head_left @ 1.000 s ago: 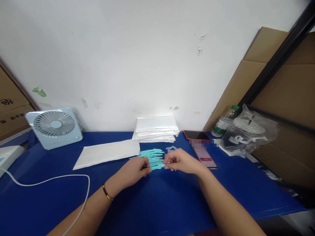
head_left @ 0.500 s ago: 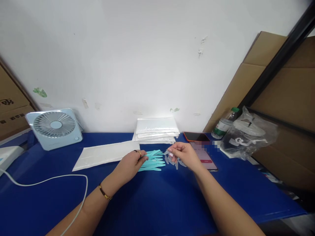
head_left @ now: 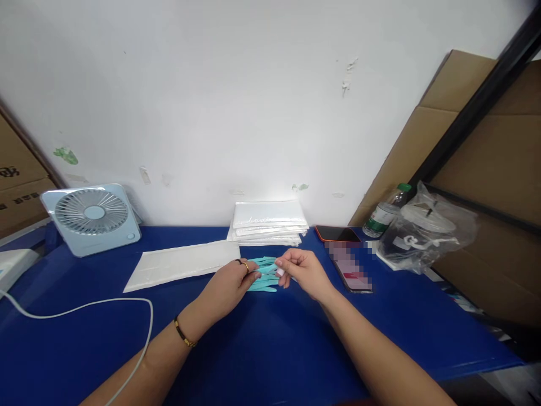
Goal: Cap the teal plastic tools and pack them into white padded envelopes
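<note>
**Over the teal strips, both hands pinch in**

At the middle of the blue desk (head_left: 270, 349), the left hand (head_left: 230, 285) rests its curled fingers on the near end of the fan of teal strips (head_left: 264, 276), seemingly pinning them. The right hand (head_left: 302, 270) is closed in a pinch on a small pale piece (head_left: 279, 272), held just at the strips' right edge. The step looks like fitting or pairing that piece with a strip; the next move calls for fine alignment while the left hand keeps the pile from sliding. Half a second ago the right hand was farther right, over loose clear pieces; it has come in to meet the left. Beyond lie a white sleeve (head_left: 186, 263), a stack of white packets (head_left: 268, 221) and a phone (head_left: 350, 265).
</note>
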The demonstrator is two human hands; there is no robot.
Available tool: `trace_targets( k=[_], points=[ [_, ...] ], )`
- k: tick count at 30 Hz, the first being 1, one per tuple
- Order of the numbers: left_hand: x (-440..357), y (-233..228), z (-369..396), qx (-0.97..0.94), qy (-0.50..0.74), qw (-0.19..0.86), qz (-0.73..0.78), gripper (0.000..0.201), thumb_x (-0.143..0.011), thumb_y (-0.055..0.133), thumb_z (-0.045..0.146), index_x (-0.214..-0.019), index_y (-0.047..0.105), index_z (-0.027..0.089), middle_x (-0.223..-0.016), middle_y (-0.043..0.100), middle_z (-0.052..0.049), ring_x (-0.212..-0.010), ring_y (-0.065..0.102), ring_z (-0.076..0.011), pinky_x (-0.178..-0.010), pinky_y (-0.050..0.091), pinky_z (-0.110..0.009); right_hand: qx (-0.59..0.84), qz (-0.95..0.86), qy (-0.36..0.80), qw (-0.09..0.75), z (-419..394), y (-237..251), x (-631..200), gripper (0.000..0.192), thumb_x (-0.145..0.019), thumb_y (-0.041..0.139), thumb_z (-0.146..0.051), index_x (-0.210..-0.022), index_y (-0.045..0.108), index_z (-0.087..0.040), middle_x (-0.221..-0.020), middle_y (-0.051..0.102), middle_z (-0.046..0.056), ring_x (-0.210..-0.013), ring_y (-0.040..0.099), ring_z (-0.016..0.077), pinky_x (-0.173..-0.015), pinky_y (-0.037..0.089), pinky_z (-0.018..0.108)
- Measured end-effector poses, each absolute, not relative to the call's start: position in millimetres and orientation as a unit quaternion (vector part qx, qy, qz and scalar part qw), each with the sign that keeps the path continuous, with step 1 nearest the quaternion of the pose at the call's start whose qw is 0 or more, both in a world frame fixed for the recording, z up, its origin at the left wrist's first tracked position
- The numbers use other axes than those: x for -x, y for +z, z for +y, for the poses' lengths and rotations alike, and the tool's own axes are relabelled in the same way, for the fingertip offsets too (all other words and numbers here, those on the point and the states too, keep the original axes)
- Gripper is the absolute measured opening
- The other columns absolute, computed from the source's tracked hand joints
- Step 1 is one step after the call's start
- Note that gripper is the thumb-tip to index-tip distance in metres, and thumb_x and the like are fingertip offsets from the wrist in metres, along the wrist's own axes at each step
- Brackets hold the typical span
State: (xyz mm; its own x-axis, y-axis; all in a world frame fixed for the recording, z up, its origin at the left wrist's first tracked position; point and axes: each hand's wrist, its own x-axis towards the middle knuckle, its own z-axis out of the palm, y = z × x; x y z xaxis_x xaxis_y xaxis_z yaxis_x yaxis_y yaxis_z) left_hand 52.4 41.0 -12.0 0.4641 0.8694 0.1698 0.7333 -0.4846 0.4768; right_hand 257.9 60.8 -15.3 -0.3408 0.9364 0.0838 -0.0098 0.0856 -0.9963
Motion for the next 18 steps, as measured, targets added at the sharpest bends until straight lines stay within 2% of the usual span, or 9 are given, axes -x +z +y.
trace_targets(
  k=[3, 8, 10, 12, 14, 16, 18],
  points=[
    [-52.2, -14.1, 39.4, -0.838, 0.188, 0.193, 0.474, 0.032, -0.091, 0.033, 0.038, -0.075, 0.053, 0.019, -0.076, 0.055, -0.001, -0.072, 0.05, -0.015, -0.065, 0.036, -0.025, 0.381, -0.623, 0.579, 0.363, 61.0, -14.5, -263.2, 0.034, -0.072, 0.063, -0.047, -0.071, 0.057, -0.013, -0.06, 0.065, 0.002, -0.048, 0.061, 0.0121, -0.044, 0.048, 0.021],
    [-55.6, -13.8, 27.2, -0.855, 0.11, 0.272, 0.428, 0.022, -0.086, 0.045, 0.038, -0.095, 0.059, 0.024, -0.08, 0.059, 0.001, -0.073, 0.053, -0.0143, -0.063, 0.036, -0.024, 0.381, -0.724, 0.565, 0.108, 64.1, -12.3, -289.6, 0.032, -0.07, 0.066, -0.043, -0.071, 0.065, -0.011, -0.057, 0.062, 0.001, -0.047, 0.058, 0.0093, -0.042, 0.043, 0.016],
    [-58.6, -14.2, 21.9, -0.862, 0.08, 0.277, 0.416, 0.018, -0.084, 0.048, 0.036, -0.093, 0.06, 0.025, -0.08, 0.06, 0.001, -0.074, 0.053, -0.0144, -0.062, 0.036, -0.023, 0.385, -0.744, 0.544, 0.044, 66.3, -13.0, -297.9, 0.03, -0.071, 0.065, -0.041, -0.074, 0.067, -0.011, -0.056, 0.06, 0.001, -0.045, 0.056, 0.0089, -0.042, 0.042, 0.017],
    [-61.2, -15.2, 19.0, -0.869, 0.063, 0.265, 0.414, 0.014, -0.083, 0.05, 0.034, -0.087, 0.06, 0.025, -0.079, 0.061, 0.002, -0.075, 0.054, -0.0145, -0.061, 0.035, -0.023, 0.415, -0.763, 0.492, 0.057, 69.5, -14.6, -302.8, 0.026, -0.074, 0.061, -0.038, -0.077, 0.067, -0.013, -0.059, 0.06, 0.001, -0.044, 0.054, 0.0083, -0.042, 0.041, 0.018],
    [-62.6, -16.6, 19.3, -0.869, 0.063, 0.238, 0.428, 0.012, -0.082, 0.052, 0.032, -0.086, 0.06, 0.025, -0.078, 0.06, 0.002, -0.074, 0.054, -0.0147, -0.06, 0.035, -0.024, 0.463, -0.787, 0.39, 0.122, 73.4, -17.0, -304.9, 0.02, -0.077, 0.057, -0.032, -0.077, 0.068, -0.015, -0.064, 0.061, 0.001, -0.047, 0.053, 0.0086, -0.045, 0.041, 0.019],
    [-62.6, -18.1, 22.7, -0.866, 0.077, 0.197, 0.454, 0.012, -0.081, 0.053, 0.031, -0.089, 0.059, 0.025, -0.083, 0.06, 0.001, -0.077, 0.054, -0.0158, -0.063, 0.037, -0.025, 0.486, -0.809, 0.274, 0.183, 77.0, -20.2, -304.3, 0.015, -0.078, 0.055, -0.023, -0.081, 0.068, -0.017, -0.074, 0.062, 0.002, -0.058, 0.056, 0.0102, -0.054, 0.043, 0.021],
    [-61.6, -20.0, 28.0, -0.861, 0.093, 0.145, 0.478, 0.016, -0.081, 0.053, 0.03, -0.095, 0.058, 0.024, -0.092, 0.06, -0.002, -0.087, 0.054, -0.018, -0.071, 0.04, -0.027, 0.481, -0.833, 0.189, 0.197, 79.4, -23.7, -301.7, 0.021, -0.076, 0.053, -0.014, -0.09, 0.068, -0.021, -0.088, 0.061, 0.003, -0.07, 0.058, 0.0115, -0.063, 0.044, 0.022]
  ],
)
